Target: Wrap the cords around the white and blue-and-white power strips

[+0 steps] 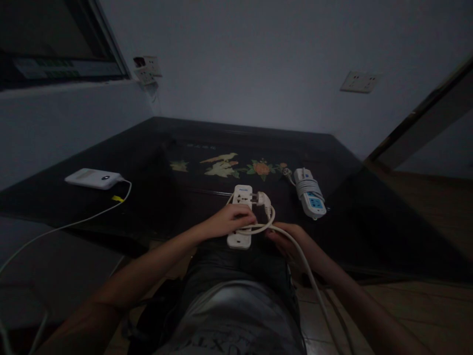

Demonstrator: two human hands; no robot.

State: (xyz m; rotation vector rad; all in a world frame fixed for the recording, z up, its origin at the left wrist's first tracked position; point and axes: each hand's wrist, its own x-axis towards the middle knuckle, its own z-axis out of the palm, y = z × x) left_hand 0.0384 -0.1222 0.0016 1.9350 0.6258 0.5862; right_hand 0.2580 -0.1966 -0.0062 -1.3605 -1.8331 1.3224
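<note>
A white power strip (239, 241) is in front of my body at the near edge of the dark table. Across its middle lies my left hand (231, 219), fingers curled over the strip and the cord pressed against it. The white cord (305, 261) loops beside the strip and trails down to the right. Its plug (263, 199) stands by the upper right side of the strip, prongs toward it; I cannot tell whether they touch. My right hand (286, 236) is closed on the cord just right of the strip, its fingertips partly in shadow.
A second power strip (314, 203), its cord wound around it, lies to the right on the dark table (199, 130). On the left is a white power bank (92, 178) with a cable and yellow tag (118, 198). Wall sockets (359, 82) are behind.
</note>
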